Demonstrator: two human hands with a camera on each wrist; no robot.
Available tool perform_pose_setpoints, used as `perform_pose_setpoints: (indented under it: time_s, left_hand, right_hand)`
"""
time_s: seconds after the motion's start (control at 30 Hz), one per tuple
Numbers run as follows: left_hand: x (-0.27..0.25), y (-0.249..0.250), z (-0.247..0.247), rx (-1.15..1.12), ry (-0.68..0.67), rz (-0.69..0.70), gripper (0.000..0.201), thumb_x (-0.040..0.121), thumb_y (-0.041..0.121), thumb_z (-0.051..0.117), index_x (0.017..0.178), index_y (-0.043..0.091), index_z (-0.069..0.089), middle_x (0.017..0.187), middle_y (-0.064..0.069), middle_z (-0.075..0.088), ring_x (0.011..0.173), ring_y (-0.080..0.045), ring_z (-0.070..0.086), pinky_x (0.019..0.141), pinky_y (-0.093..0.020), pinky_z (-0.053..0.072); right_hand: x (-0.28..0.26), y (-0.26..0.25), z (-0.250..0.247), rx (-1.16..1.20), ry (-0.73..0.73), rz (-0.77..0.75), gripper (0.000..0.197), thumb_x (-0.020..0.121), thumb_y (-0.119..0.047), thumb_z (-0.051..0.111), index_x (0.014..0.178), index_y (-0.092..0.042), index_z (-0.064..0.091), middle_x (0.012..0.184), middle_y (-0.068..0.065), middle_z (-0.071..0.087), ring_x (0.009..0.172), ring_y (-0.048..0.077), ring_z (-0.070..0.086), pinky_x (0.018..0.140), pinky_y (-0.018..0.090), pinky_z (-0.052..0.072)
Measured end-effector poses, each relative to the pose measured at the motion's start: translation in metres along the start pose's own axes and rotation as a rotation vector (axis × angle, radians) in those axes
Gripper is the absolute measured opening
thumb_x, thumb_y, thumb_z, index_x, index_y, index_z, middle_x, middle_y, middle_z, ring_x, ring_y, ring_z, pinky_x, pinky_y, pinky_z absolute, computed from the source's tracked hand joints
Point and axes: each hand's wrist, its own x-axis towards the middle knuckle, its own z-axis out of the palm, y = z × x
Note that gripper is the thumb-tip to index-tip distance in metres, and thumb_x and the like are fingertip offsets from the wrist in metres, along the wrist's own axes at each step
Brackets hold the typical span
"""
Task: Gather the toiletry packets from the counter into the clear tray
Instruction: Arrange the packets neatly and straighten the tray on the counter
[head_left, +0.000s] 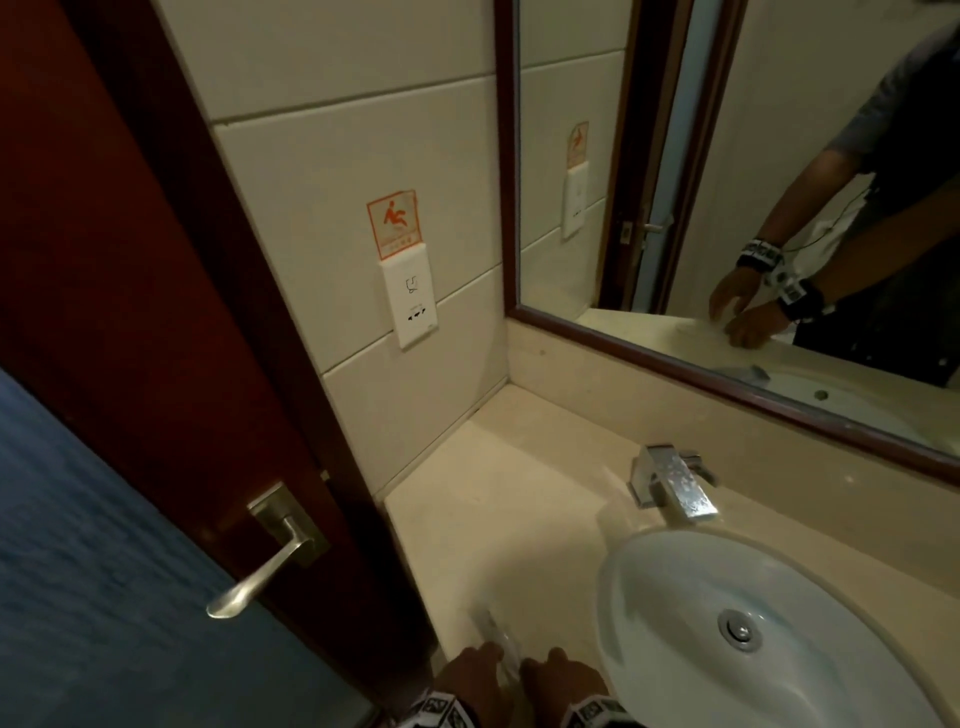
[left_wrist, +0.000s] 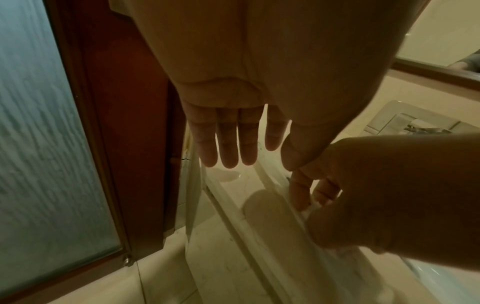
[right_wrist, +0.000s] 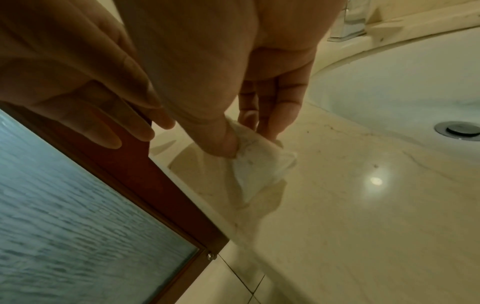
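Note:
My right hand (right_wrist: 246, 142) pinches a small white toiletry packet (right_wrist: 262, 166) between thumb and fingers, just above the beige counter (head_left: 519, 493) near its front left corner. My left hand (left_wrist: 249, 152) hovers beside it with its fingers straight and holds nothing. Beneath the left hand, the left wrist view shows the clear tray (left_wrist: 228, 201) as pale curved rim lines, with the right hand (left_wrist: 363, 195) at its right rim. In the head view both hands, left (head_left: 470, 670) and right (head_left: 558, 675), sit at the bottom edge with a blurred white shape between them.
A white oval sink (head_left: 727, 623) with a chrome faucet (head_left: 670, 480) lies right of the hands. A red-brown door with frosted glass and a metal lever handle (head_left: 270, 561) stands close on the left. A framed mirror (head_left: 727, 208) backs the counter.

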Motion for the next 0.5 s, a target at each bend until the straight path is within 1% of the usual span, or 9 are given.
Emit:
perform_pose_setpoints:
  time_s: [0.07,0.13,0.2,0.27,0.33,0.43,0.5]
  left_hand:
    - [-0.001,0.003,0.008,0.037,0.019,-0.035,0.053,0.099,0.035,0.047,0.148,0.020,0.035,0.149,-0.005,0.043,0.133,-0.020,0.045,0.109,-0.027,0.036]
    - [-0.002,0.008,0.010,0.050,0.020,-0.045,0.052,0.099,0.034,0.046,0.147,0.019,0.036,0.146,-0.005,0.046,0.131,-0.021,0.048,0.107,-0.028,0.039]
    - [-0.002,0.013,0.006,0.041,0.032,-0.043,0.049,0.100,0.032,0.044,0.146,0.017,0.037,0.144,-0.005,0.050,0.130,-0.021,0.050,0.107,-0.029,0.040]
    - [-0.001,0.020,0.003,0.026,0.059,-0.024,0.048,0.101,0.034,0.041,0.146,0.017,0.038,0.143,-0.005,0.051,0.129,-0.021,0.050,0.107,-0.030,0.040]
    - [-0.001,0.032,-0.003,-0.007,0.061,-0.012,0.050,0.101,0.038,0.041,0.147,0.017,0.038,0.143,-0.004,0.051,0.130,-0.020,0.050,0.109,-0.030,0.038]
    - [0.001,0.052,-0.014,-0.068,0.035,0.040,0.057,0.101,0.043,0.044,0.150,0.016,0.035,0.149,-0.004,0.047,0.136,-0.015,0.044,0.115,-0.028,0.029]
    - [0.000,0.067,-0.019,-0.099,0.032,0.060,0.052,0.100,0.042,0.044,0.147,0.019,0.038,0.147,-0.002,0.049,0.134,-0.014,0.047,0.112,-0.025,0.032]
  right_hand:
    - [-0.004,0.003,0.000,0.038,0.015,0.017,0.056,0.102,-0.052,0.033,0.150,-0.024,0.031,0.141,0.017,0.040,0.130,0.036,0.046,0.111,0.048,0.035]
    - [-0.009,0.006,-0.005,0.080,0.046,0.028,0.052,0.101,-0.048,0.038,0.145,-0.020,0.034,0.136,0.016,0.041,0.126,0.036,0.050,0.107,0.046,0.039]
    - [-0.015,0.010,-0.011,0.126,0.102,0.028,0.048,0.098,-0.039,0.045,0.140,-0.018,0.037,0.127,0.012,0.043,0.120,0.035,0.054,0.102,0.042,0.044]
    - [-0.021,0.012,-0.018,0.177,0.175,0.032,0.046,0.095,-0.035,0.051,0.136,-0.020,0.039,0.124,0.008,0.045,0.117,0.031,0.057,0.099,0.039,0.046]
    - [-0.027,0.013,-0.024,0.235,0.233,0.043,0.043,0.093,-0.038,0.052,0.132,-0.022,0.041,0.125,0.006,0.049,0.116,0.027,0.058,0.097,0.036,0.046]
    - [-0.037,0.018,-0.032,0.328,0.309,0.059,0.040,0.091,-0.046,0.051,0.124,-0.024,0.043,0.120,0.002,0.055,0.113,0.023,0.060,0.096,0.034,0.047]
    - [-0.044,0.024,-0.037,0.355,0.347,0.068,0.037,0.092,-0.049,0.048,0.121,-0.025,0.043,0.117,0.000,0.059,0.110,0.020,0.062,0.094,0.033,0.048]
